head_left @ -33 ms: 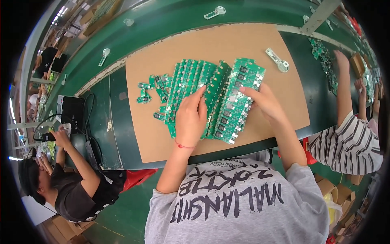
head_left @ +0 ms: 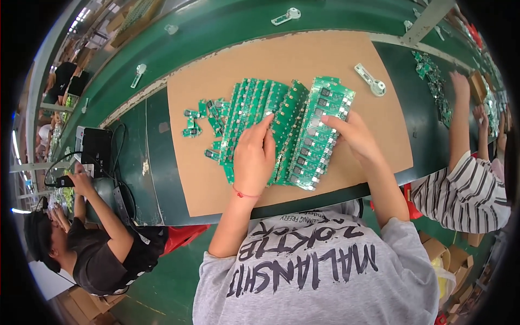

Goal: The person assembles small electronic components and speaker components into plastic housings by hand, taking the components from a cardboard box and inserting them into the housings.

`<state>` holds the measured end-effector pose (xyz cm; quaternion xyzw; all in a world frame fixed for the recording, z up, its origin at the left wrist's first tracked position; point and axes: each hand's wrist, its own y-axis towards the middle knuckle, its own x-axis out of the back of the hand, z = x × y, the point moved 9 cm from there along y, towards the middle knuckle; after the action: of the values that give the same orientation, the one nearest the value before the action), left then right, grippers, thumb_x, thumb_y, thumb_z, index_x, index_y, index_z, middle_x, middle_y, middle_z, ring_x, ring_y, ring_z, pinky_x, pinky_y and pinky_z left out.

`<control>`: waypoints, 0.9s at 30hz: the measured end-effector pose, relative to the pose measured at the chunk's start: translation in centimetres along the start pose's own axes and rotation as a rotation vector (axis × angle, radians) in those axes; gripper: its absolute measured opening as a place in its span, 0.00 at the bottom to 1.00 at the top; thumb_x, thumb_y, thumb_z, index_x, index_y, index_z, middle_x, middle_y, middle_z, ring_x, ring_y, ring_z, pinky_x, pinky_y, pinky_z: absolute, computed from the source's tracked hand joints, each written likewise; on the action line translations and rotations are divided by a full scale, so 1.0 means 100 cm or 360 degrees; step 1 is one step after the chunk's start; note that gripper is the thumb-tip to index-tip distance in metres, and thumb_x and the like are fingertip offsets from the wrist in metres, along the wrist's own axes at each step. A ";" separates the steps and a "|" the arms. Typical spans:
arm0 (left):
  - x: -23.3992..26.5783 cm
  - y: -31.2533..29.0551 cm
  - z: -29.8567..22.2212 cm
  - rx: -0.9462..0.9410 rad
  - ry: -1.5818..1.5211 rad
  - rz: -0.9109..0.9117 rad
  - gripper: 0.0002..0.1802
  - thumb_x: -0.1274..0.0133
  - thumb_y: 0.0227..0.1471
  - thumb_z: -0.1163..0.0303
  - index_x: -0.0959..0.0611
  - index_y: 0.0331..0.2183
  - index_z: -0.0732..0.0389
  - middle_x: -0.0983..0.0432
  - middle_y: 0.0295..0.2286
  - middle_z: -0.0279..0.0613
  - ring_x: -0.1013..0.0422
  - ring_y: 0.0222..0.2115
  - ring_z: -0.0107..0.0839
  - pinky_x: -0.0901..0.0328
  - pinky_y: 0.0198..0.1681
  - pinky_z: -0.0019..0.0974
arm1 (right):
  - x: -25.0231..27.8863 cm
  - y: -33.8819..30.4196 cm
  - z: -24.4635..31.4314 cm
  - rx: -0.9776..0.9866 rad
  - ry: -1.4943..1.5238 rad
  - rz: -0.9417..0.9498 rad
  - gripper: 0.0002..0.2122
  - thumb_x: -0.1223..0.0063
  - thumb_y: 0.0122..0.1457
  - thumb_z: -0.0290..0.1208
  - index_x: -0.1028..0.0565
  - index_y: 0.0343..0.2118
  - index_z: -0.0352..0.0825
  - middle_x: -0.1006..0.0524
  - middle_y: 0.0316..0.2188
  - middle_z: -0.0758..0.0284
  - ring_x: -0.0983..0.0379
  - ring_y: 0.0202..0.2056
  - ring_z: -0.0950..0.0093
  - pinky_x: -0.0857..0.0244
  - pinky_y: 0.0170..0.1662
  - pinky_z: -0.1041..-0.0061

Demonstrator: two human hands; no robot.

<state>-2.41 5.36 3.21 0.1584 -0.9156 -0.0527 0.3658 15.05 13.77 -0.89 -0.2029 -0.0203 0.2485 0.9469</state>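
My right hand (head_left: 357,135) grips a green circuit board panel (head_left: 320,130), thumb on its top face and the other fingers hidden beneath. Dark square components and small silver connectors line this panel, which lies tilted over the right end of a row of similar panels. Those overlapping green circuit board panels (head_left: 259,100) stretch leftward across the brown cardboard sheet (head_left: 238,59). On top of the row rests my left hand (head_left: 254,154), index finger stretched out and thumb apart; its remaining fingers are mostly hidden. Left of the row lies a loose heap of small circuit boards (head_left: 212,116).
A white handle-shaped part (head_left: 370,80) lies on the cardboard's right side; another white part (head_left: 286,17) sits on the green surface beyond. At left, a person handles a dark device near a black box (head_left: 97,149) with cables. Another person's arm (head_left: 460,119) reaches in at right, near more boards (head_left: 433,81).
The panel in my right hand has shifted slightly to the right, its near end swinging a little. My left hand stays in place on the row.
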 end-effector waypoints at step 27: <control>-0.065 -0.010 -0.039 0.0305 -0.1438 0.0658 0.18 0.49 0.50 0.76 0.27 0.45 0.62 0.31 0.34 0.36 0.31 0.38 0.24 0.34 0.37 0.26 | -0.023 -0.008 -0.034 0.0320 0.1534 0.0516 0.28 0.56 0.57 0.48 0.45 0.57 0.40 0.38 0.53 0.64 0.40 0.53 0.70 0.44 0.55 0.65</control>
<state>4.95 6.64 1.64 -0.0320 -0.9954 0.0418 -0.0804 13.89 10.77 -3.57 -0.2031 0.4738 0.2710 0.8129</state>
